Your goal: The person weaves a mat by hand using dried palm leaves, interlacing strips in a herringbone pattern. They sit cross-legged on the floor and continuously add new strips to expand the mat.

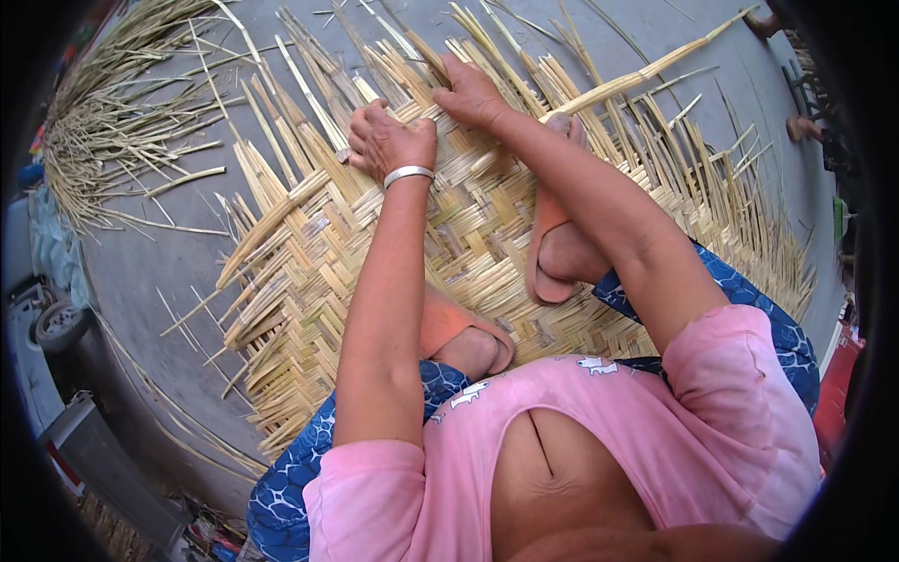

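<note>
Much of the woven mat (pixel 309 290) is already interlaced, its pale strips crossing in a close zigzag pattern from near the person's feet up to the hands. What seems left is the border: along the far, left and right sides, loose strip ends fan out unwoven over the grey floor (pixel 154 276), and a big heap of loose strips (pixel 103 155) lies apart at the far left. By that measure, the body looks well advanced and the edges unfinished.

The mat spreads flat on the floor under both hands, with the orange sandals (pixel 449 323) planted on it. The left hand (pixel 393 140) rests at the far woven edge, knuckles up, its fingers curled down among the strips; whether they pinch one cannot be told, since the back of the hand hides the tips. The right hand (pixel 473 94), just beyond and to the right, appears to grasp a brown strip (pixel 423 51) between thumb and fingers, the strip's free length pointing away from the person. Right of it, a long thick strip (pixel 655 70) slants outward across the loose ends.
</note>
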The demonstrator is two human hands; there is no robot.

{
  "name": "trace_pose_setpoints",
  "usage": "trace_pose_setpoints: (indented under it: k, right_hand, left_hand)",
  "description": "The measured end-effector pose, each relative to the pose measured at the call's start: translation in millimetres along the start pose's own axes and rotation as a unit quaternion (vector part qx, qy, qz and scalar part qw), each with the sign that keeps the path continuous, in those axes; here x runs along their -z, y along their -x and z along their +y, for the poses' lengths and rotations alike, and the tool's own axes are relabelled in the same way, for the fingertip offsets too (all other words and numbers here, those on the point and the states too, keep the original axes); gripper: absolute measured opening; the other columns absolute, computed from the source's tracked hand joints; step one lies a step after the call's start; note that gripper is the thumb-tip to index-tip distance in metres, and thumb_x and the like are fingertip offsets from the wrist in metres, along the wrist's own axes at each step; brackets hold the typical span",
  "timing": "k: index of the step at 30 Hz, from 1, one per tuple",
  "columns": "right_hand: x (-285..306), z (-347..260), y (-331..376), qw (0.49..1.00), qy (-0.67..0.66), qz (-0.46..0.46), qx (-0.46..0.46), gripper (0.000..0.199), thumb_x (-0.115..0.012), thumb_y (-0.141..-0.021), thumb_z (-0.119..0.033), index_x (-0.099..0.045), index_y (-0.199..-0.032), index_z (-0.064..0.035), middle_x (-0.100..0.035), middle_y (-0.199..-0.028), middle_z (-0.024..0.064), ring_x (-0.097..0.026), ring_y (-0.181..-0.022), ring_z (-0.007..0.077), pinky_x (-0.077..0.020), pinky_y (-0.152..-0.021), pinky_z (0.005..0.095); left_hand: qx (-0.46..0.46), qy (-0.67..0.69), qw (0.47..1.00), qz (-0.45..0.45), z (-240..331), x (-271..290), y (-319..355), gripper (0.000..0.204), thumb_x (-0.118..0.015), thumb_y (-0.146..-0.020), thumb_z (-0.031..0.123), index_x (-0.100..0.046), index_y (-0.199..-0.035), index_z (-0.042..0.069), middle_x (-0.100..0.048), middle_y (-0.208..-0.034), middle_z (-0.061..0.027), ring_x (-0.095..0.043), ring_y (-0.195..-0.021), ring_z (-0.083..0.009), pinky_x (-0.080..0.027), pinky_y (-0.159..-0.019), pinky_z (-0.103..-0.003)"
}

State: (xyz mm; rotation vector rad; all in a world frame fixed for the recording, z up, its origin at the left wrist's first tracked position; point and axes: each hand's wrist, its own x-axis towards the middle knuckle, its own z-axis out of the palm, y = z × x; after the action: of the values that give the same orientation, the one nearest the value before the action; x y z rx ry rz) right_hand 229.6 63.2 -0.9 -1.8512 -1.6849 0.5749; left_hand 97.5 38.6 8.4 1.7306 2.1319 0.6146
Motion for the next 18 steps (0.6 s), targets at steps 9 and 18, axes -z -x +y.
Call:
trace_pose_setpoints:
  k: [9, 18]
  right_hand:
    - [8.9, -9.2, 11.0, 1.000, -0.012, -0.017, -0.023, 0.046, -0.052, -0.074, -0.017, -0.043, -0.117, -0.0050, -0.055, -0.107, 0.0225, -0.050, -0.102, 0.0385, -0.0404, -0.088, 0.0433]
    - [-14.9, -29.9, 42.2, 0.913, 0.320, -0.004, 0.253, 0.046, -0.043, -0.084, -0.013, -0.038, -0.131, -0.0126, -0.039, -0.135, 0.0078, -0.032, -0.128, 0.0236, -0.0249, -0.104, 0.0345]
  left_hand:
    - [-0.055, 0.064, 0.995, 0.045, -16.1, 3.8, 2.1, 0.060, -0.068, -0.062, 0.024, -0.046, -0.117, 0.014, -0.034, -0.129, -0.0116, -0.032, -0.122, -0.0321, -0.023, -0.101, -0.043]
    - [-0.174, -0.200, 0.962, 0.059, -126.3, 106.3, -36.5, 0.045, -0.059, -0.082, 0.029, -0.047, -0.122, 0.012, -0.037, -0.133, -0.0114, -0.036, -0.122, -0.0312, -0.030, -0.097, -0.046]
